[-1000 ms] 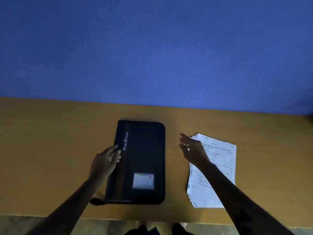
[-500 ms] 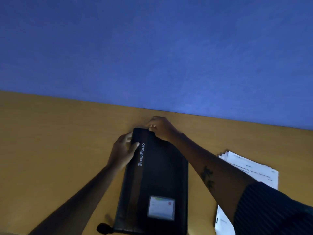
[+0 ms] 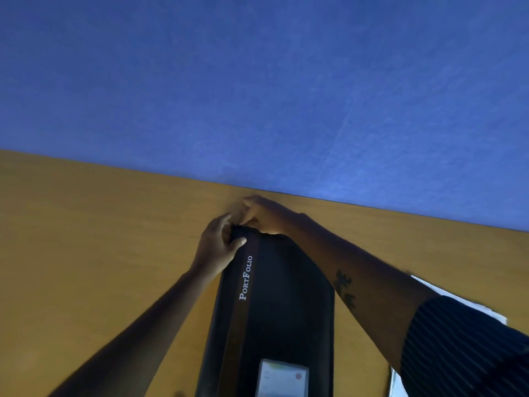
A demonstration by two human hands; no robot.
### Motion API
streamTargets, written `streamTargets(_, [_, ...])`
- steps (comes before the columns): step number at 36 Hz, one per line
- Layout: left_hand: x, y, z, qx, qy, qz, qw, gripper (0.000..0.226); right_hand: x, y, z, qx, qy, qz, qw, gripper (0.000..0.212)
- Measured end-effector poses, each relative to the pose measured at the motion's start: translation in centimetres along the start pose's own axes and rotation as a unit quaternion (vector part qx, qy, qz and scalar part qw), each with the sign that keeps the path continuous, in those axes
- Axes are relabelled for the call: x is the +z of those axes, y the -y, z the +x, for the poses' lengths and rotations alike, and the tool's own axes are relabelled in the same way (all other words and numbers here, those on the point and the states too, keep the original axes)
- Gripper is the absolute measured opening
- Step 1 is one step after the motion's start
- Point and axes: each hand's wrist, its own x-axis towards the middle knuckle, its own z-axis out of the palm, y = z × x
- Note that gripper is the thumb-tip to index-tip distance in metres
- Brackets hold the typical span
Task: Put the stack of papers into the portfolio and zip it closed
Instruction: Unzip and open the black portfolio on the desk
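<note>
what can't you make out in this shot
Head view, the only one:
- Zip pull: hidden under the right hand at the portfolio far corner.
- Papers: mostly behind the right sleeve, cut by the frame edge.
- Card window: print too small, cut off below.
- Left hand fingertips: partly hidden behind the corner.

An office workspace, by the look of it: a wood-grain counter (image 3: 86, 253) backed by a blue fabric partition panel (image 3: 257, 81), with a zipped black portfolio (image 3: 286, 310) and printed papers (image 3: 486, 310) lying on it.
</note>
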Motion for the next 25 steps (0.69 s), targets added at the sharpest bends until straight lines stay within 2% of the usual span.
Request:
streamTargets(3, [-0.2, 0.0, 0.3, -0.002, 0.004, -0.008, 1.000, 0.059, 0.1, -0.3, 0.2, 0.010, -0.010, -0.025, 1.000, 0.016])
streamTargets(11, [-0.9, -0.2, 0.5, 0.037, 0.027, 0.006, 0.999, 0.040, 0.0, -0.7, -0.9, -0.030, -0.044, -0.098, 0.994, 0.020])
streamTargets(25, [-1.0, -0.6, 0.9, 0.001, 0.043, 0.019, 0.999, 0.038, -1.1, -5.1, -8.5, 0.037, -0.038, -0.117, 0.992, 0.030])
